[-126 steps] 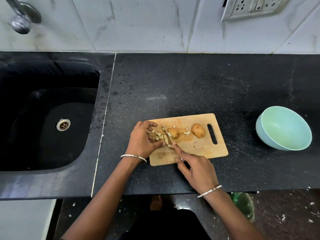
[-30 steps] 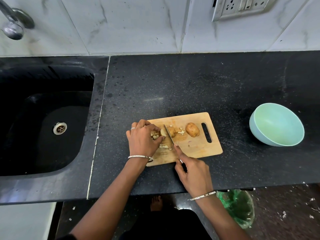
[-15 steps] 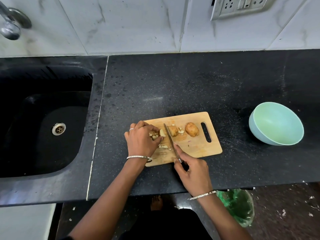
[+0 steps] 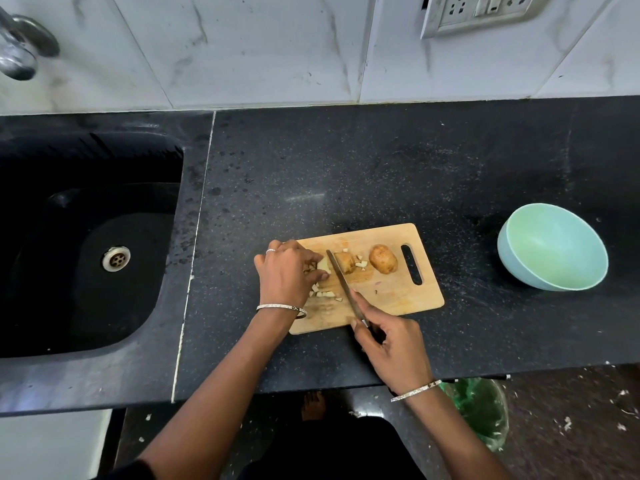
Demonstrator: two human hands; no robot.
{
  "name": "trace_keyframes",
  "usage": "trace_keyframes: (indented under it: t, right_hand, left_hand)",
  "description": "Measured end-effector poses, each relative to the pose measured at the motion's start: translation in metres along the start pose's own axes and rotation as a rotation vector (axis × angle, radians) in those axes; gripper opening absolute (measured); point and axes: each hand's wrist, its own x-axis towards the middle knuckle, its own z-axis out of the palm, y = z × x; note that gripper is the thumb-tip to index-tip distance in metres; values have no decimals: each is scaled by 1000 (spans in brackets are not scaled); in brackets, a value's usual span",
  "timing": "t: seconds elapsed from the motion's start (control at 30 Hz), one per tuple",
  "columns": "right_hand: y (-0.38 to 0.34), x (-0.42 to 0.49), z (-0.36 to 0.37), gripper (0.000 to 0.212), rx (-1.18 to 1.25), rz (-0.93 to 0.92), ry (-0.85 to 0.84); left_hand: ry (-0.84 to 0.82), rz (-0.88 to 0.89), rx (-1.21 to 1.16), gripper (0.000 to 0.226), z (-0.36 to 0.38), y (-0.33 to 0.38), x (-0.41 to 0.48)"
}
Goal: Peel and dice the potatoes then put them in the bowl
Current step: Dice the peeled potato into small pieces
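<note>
Our left hand lies on the near-left part of the cutting board, fingers curled down over a pale potato piece and pinning it to the wood. Our right hand is wrapped round the handle of the knife just off the board's near edge, with the forefinger stretched forward along the top of the blade. The blade slants away from that hand toward the left fingertips and lies right beside the pale piece; we cannot tell whether its edge is in the flesh. The hands are apart, each clamped on its own thing, with only the blade between them. Small diced bits are scattered on the board under the left thumb, between the two hands. Just beyond the blade, on the side away from the left hand, sits a brown-skinned cut potato chunk, then a few more white bits, then a whole unpeeled potato near the board's handle slot. The light green bowl rests tilted on the black counter, well out to the right of the right hand. Well to the left of the left hand is the black sink with its metal drain. A thin bangle circles each wrist, and below the right wrist a green bin bag shows under the counter edge.
</note>
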Motion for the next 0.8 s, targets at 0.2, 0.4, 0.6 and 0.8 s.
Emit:
trace_keyframes:
  t: [0.2, 0.4, 0.6, 0.8]
  right_hand:
    - [2, 1, -4, 54, -53, -14, 20]
    - [3, 0, 2, 59, -103, -25, 18]
    - [0, 0, 5, 56, -98, -17, 6]
    - [-1, 0, 4, 52, -97, -14, 0]
  left_hand:
    - [40, 39, 56, 33, 2, 4, 1]
    - [69, 6, 78, 27, 3, 2, -5]
    - [82, 2, 26, 24, 4, 2, -5]
    - [111, 14, 41, 24, 6, -1, -7]
